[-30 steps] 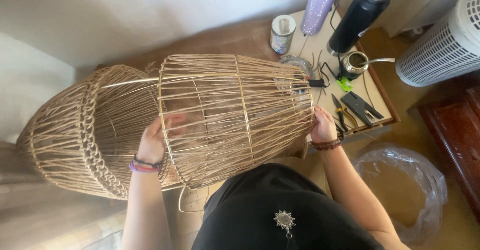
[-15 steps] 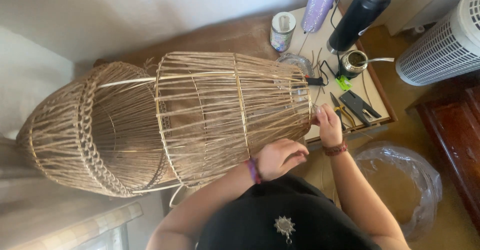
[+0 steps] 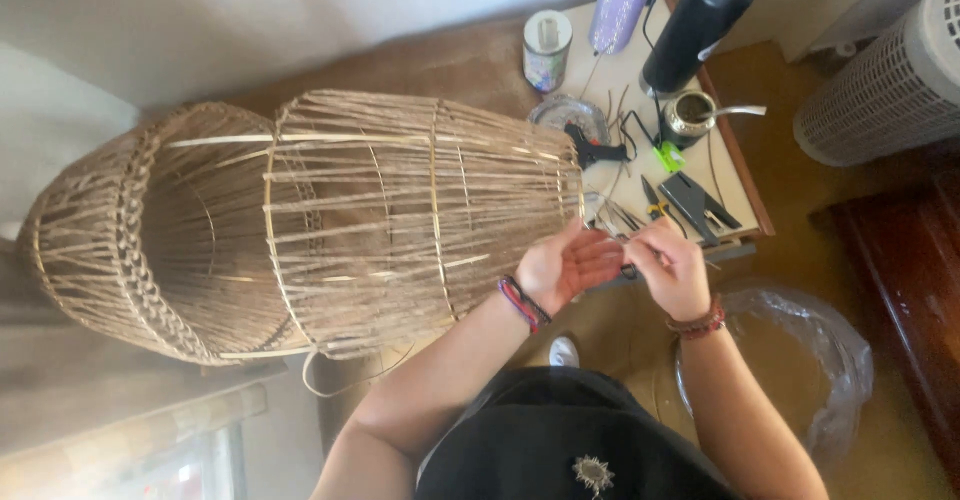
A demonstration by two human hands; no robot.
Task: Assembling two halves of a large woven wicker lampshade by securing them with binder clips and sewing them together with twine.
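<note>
Room: brown floor (image 3: 450, 60) is seen from above, bounded by a pale wall at the top and a dark wooden cabinet (image 3: 915, 290) at the right edge.
Left fingers: the left hand (image 3: 565, 265) is held palm up with its fingers (image 3: 600, 255) loosely curled and slightly spread; whether anything is gripped in them cannot be told.
Right fingers: the right hand (image 3: 670, 270) is held just beside the left, its fingertips (image 3: 635, 252) drawn together as if pinching something thin; what is pinched is too small to be made out.
Wrists: coloured bracelets (image 3: 522, 303) are worn on the left wrist, a red-brown beaded bracelet (image 3: 700, 322) on the right.
Basket frame: a tall woven cane frame (image 3: 420, 210) is laid on its side just left of the hands, its narrow end close to the left hand, its wide end nested against a rounder woven basket (image 3: 120, 230).
Small table: a pale table (image 3: 740, 185) is placed just beyond the hands; pliers (image 3: 655, 200), a black flat tool (image 3: 700, 205), a black glue gun (image 3: 590, 148), a metal cup (image 3: 690, 115), a dark flask (image 3: 700, 20), a purple bottle (image 3: 620, 5) and a white roll (image 3: 547, 50) are set on it.
Floor, right: a clear plastic bag (image 3: 800, 360) is lying below the right arm; a white slatted bin (image 3: 890, 80) is seen further out.
</note>
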